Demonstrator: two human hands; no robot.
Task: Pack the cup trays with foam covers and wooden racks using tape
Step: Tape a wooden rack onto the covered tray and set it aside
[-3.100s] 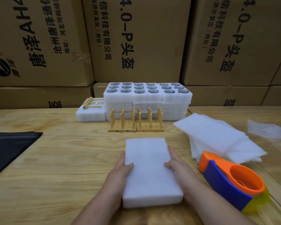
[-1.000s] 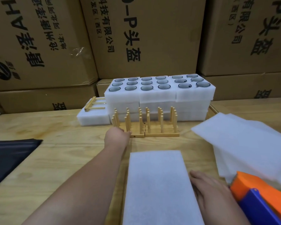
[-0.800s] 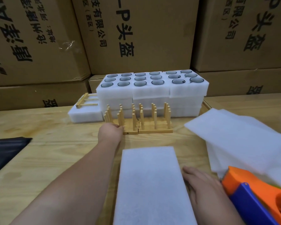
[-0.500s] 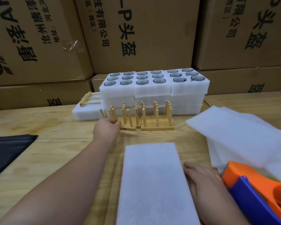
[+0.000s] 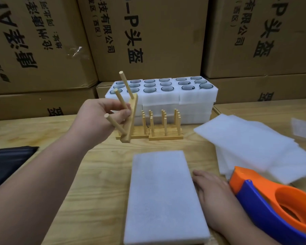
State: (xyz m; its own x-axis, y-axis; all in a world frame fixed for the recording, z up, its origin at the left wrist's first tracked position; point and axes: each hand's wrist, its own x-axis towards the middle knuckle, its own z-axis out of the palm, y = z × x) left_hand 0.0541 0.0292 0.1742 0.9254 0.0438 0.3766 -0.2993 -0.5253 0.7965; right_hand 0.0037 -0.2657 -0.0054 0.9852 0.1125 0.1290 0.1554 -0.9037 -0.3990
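Note:
My left hand [image 5: 102, 119] grips a wooden rack [image 5: 131, 119] with three pegs, lifted off the table and tipped on edge, pegs pointing up-left. More wooden racks [image 5: 164, 131] stand upright on the table behind it. A foam-covered cup tray [image 5: 161, 193] lies flat in front of me. My right hand [image 5: 214, 193] rests flat on the table against the tray's right edge, holding nothing. Stacked white foam cup trays [image 5: 177, 101] with glass cups in their holes stand at the back.
A pile of loose foam covers [image 5: 254, 145] lies at the right. An orange and blue tape dispenser [image 5: 272, 206] sits by my right wrist. Black material [image 5: 5, 160] lies at the left edge. Cardboard boxes [image 5: 148, 38] wall off the back of the wooden table [image 5: 42, 131].
My left hand reached to the row of racks, took hold of the leftmost one and lifted it up and toward me, tipping it on edge. My right hand stayed beside the tray.

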